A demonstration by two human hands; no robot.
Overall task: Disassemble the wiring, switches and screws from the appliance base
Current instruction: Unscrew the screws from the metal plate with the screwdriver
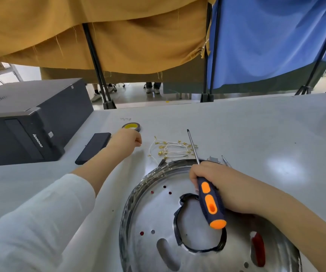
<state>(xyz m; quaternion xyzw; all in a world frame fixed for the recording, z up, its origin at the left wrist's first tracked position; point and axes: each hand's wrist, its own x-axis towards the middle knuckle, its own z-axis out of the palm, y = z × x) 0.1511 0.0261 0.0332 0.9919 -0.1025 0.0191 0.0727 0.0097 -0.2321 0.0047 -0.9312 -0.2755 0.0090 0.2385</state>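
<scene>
Head: right hand (215,185) round screwdriver (210,201), prob.

I see my right hand (219,185) gripping the screwdriver (209,201) by its orange and dark handle, the shaft pointing away over the far rim of the round metal base (150,216). My left hand (126,140) is stretched out on the grey surface (256,134), fingers curled, just beside a roll of tape (131,126). A bundle of white wires (172,149) lies between the hands. A black computer case (24,118) stands at the left, a dark flat box (93,147) near it.
</scene>
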